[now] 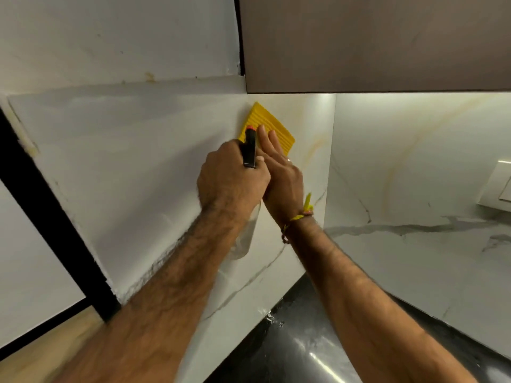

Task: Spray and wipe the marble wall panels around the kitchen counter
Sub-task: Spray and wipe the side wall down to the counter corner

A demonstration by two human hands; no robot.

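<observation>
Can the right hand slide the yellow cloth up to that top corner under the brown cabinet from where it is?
Probably yes. The right hand presses the yellow cloth flat on the marble panel, just below the cabinet. Nothing lies between. The left hand, holding the spray bottle, sits lower and beside it.

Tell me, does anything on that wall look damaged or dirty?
Yes. The seam above the marble panel looks rough, with a yellowish-brown stain. The panel's left edge also looks chipped and discoloured.
</observation>
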